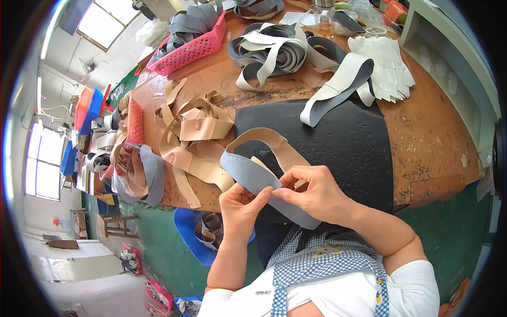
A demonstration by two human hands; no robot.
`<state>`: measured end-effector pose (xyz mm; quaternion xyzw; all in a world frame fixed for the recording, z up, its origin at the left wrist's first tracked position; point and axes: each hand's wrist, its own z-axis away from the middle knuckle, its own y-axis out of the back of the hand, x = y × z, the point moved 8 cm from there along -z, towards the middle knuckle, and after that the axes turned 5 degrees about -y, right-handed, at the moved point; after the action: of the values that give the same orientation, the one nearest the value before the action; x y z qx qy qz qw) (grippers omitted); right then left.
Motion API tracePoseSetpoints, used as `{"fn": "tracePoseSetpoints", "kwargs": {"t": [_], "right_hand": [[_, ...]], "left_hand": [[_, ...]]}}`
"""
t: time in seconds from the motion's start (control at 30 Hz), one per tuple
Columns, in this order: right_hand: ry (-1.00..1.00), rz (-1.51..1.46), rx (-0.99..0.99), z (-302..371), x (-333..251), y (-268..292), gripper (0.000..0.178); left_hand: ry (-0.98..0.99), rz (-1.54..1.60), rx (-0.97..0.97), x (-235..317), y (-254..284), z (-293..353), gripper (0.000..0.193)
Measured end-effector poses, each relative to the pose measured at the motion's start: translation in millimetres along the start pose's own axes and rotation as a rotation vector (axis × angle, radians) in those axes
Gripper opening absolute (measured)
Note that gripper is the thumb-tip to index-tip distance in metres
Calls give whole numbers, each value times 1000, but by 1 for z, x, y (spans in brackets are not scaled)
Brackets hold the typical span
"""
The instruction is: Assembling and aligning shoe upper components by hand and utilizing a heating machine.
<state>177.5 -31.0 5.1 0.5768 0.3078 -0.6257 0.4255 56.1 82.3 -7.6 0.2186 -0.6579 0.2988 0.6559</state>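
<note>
A wide strip (247, 171), blue-grey outside and tan inside, is bent into a loop over the near edge of the table. My left hand (238, 211) pinches its lower edge between thumb and fingers. Close beside it, my right hand (319, 194) also pinches the strip, and the two thumbs nearly meet. A line of small marks runs along the strip's upper edge. Beneath the loop lies a black perforated mat (348, 153). To the left of my hands, a loose heap of tan strips (203, 127) rests on the brown table (428, 127).
White-and-grey strips (274, 50) lie coiled at the back, near a stack of white pieces (388, 68). A pink basket (190, 50) holds grey strips. A glass jar (324, 21) and a phone (348, 22) sit far back. Below the table stands a blue tub (185, 232).
</note>
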Motion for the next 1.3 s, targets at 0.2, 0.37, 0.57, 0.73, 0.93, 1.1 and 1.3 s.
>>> {"fn": "tracePoseSetpoints", "kwargs": {"t": [0.2,0.37,0.57,0.73,0.93,1.1,1.3], "right_hand": [[12,-84,45,-1,2,0,22],[4,3,0,-4,-1,-2,16],[13,-50,4,-6,1,-3,14],[98,-73,46,-5,-3,-4,14],[76,56,-2,-2,-10,-9,11],[51,27,-6,-8,-7,-14,15],[-1,-56,2,-9,-2,-13,15]], "left_hand": [[-30,-28,31,1,2,3,21],[-71,-88,26,1,4,5,20],[-38,23,-6,-5,5,5,20],[-25,62,-46,-6,6,5,25],[59,188,-7,-12,17,-4,27],[37,202,11,-6,20,-1,28],[2,219,44,-4,22,-2,27]]}}
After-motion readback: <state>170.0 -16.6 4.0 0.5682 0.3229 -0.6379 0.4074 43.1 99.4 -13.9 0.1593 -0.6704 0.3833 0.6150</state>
